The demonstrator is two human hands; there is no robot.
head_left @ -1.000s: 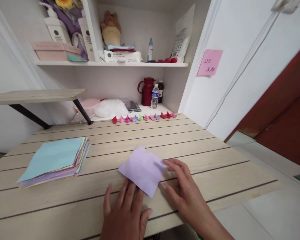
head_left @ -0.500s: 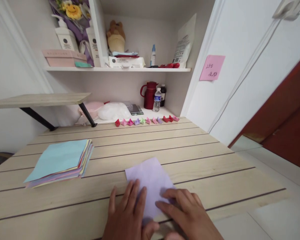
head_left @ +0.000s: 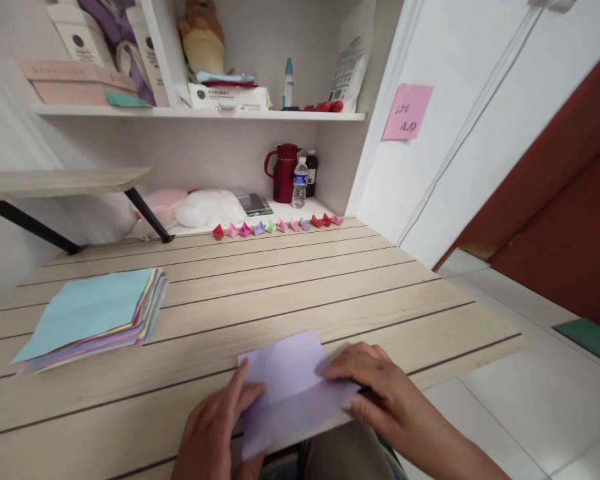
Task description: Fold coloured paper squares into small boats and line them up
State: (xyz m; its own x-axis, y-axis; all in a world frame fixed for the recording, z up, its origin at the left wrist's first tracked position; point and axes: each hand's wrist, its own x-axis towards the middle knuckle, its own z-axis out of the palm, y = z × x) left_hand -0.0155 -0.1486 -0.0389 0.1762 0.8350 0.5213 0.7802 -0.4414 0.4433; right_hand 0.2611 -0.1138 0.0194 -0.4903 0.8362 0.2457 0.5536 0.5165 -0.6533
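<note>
A lilac square of paper (head_left: pixel 293 387) lies at the near edge of the wooden table (head_left: pixel 280 293), its lower part bent over the edge toward me. My left hand (head_left: pixel 215 427) pinches the sheet's left side, index finger stretched along its top corner. My right hand (head_left: pixel 375 387) grips the sheet's right side, fingers curled over it. A stack of coloured paper (head_left: pixel 90 317), light blue on top, rests on the table to the left, apart from both hands.
A row of several small folded paper shapes (head_left: pixel 277 227) lines the table's far edge. Behind it stand a red jug (head_left: pixel 283 173) and a water bottle (head_left: pixel 300 181). A shelf (head_left: pixel 200 113) above carries boxes and bottles. A pink note (head_left: pixel 407 111) sticks to the white door.
The lilac sheet has slid toward me to the table's edge and its near part now hangs over. Both hands went from lying flat on it to gripping its sides.
</note>
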